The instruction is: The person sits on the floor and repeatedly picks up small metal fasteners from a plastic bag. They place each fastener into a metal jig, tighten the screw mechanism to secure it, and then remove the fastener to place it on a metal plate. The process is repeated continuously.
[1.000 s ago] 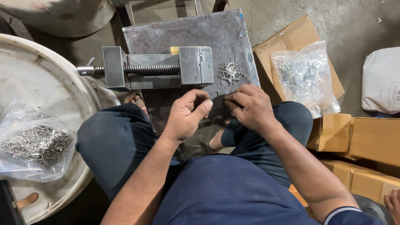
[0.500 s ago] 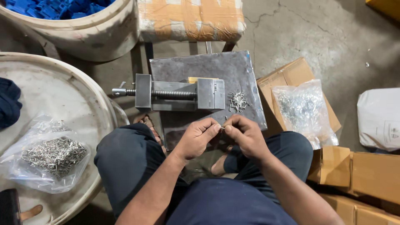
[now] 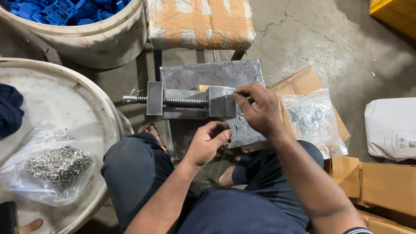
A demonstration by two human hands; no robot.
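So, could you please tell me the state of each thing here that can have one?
Vise: lying on the metal plate, screw showing.
Right hand: fingers pinched at the vise's jaw block.
Left hand: fingers curled, just below the vise; contents not visible.
Bag of metal pins: lying open-topped on the round drum lid.
Clear bag of small parts: resting on a cardboard box.
Tub of blue parts: filled.
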